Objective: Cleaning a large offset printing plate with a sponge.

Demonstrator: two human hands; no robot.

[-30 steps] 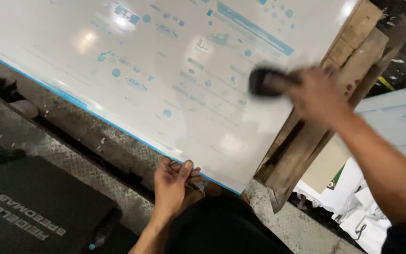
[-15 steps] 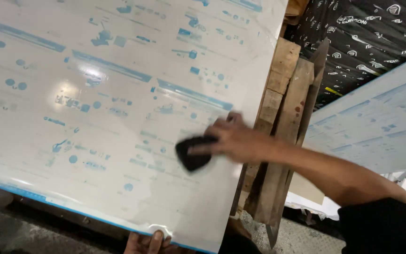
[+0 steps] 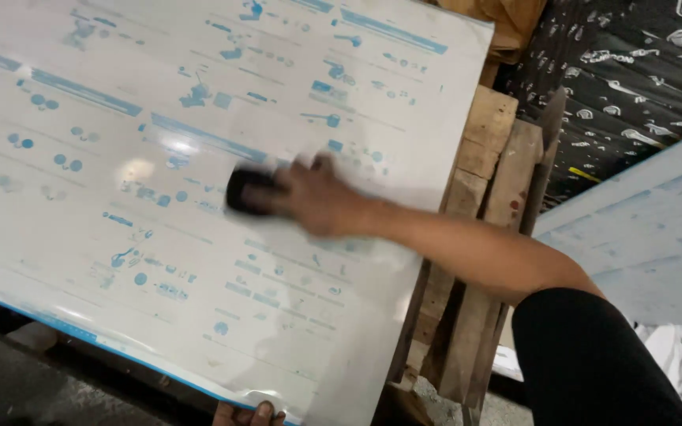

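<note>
Sheet [image 3: 159, 237] first: we have a big glossy white panel printed with pale blue marks and bars, tilted before us and filling most of the view, its lower edge trimmed in blue. Behind its right edge stand rough wooden planks [image 3: 487, 181], upright and leaning, and these block our view of whatever props the sheet. Beyond the planks hangs a black wrap [image 3: 617, 87] with white marks, and at the far right a second pale sheet [image 3: 633, 229] lies slanted, well apart from the first. We see no containers. Our right hand [image 3: 317, 197], blurred, lies flat on the middle of the sheet with its fingers closed on a small black pad [image 3: 248, 189] that is pressed to the printed face; the pad sticks out to the left of the fingers. Our left hand [image 3: 246, 413] shows only as fingertips at the sheet's bottom edge, curled up over that edge and gripping it, well below the pad and the right hand.
</note>
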